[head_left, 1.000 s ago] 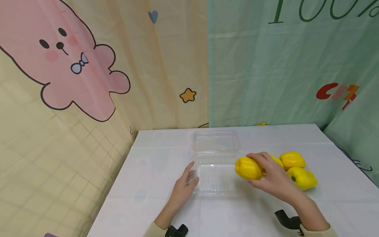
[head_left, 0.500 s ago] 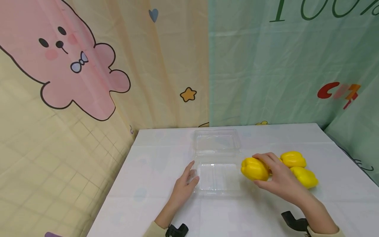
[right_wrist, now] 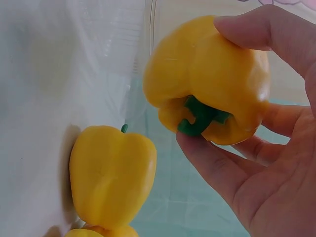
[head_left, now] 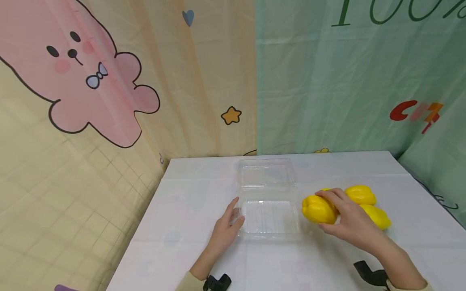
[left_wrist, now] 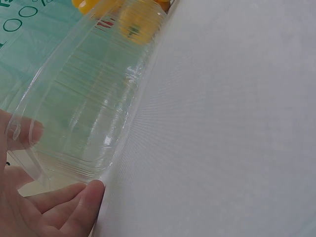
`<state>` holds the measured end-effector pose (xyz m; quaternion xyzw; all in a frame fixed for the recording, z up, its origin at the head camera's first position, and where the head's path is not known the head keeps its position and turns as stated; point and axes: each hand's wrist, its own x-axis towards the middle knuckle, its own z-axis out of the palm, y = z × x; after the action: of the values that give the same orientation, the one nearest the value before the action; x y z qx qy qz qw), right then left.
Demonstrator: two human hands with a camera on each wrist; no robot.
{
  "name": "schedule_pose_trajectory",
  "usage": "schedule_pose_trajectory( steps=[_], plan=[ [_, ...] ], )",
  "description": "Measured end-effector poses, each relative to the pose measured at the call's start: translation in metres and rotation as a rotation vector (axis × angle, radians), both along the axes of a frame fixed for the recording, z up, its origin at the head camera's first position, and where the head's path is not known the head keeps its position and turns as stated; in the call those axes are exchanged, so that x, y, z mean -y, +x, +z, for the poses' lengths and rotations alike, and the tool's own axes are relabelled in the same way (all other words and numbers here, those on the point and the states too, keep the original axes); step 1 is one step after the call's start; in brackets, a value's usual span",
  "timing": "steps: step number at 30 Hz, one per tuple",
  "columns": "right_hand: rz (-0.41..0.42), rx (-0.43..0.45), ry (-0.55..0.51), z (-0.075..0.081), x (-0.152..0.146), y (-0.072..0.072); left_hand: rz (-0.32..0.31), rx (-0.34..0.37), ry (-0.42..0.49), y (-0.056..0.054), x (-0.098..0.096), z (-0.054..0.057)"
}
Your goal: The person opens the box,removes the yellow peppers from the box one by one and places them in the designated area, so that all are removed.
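My right hand (head_left: 354, 220) grips a yellow bell pepper (head_left: 318, 209) between thumb and fingers, just right of a clear plastic container (head_left: 269, 216). In the right wrist view, the held pepper (right_wrist: 207, 74) shows its curled green stem and hangs apart from another yellow pepper (right_wrist: 113, 173). My left hand (head_left: 226, 232) touches the container's left end with its fingers spread. Up close in the left wrist view, fingertips (left_wrist: 94, 190) meet the lower corner of the clear tray (left_wrist: 84, 113).
Two yellow peppers (head_left: 360, 195) (head_left: 376, 217) lie right of my right hand, and a sliver of another shows behind the held one. The container's hinged lid (head_left: 266, 173) lies folded back on the white table (head_left: 196, 198). Printed curtains (head_left: 204, 81) hang behind.
My right hand has moved right with the pepper, away from the container and nearer the other peppers. The left hand has stayed at the container's left end.
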<state>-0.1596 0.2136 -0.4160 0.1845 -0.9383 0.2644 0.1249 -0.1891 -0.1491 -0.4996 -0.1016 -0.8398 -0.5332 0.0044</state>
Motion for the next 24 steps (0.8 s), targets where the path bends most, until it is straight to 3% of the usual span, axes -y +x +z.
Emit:
schedule_pose_trajectory(
  steps=[15, 24],
  plan=[
    [0.001, 0.005, 0.063, -0.004, -0.014, 0.004, 0.003, 0.001, -0.014, -0.001, 0.0, 0.0],
    [-0.002, 0.05, 0.094, -0.007, -0.023, 0.005, 0.004, 0.003, -0.01, -0.001, -0.001, -0.001]
  ],
)
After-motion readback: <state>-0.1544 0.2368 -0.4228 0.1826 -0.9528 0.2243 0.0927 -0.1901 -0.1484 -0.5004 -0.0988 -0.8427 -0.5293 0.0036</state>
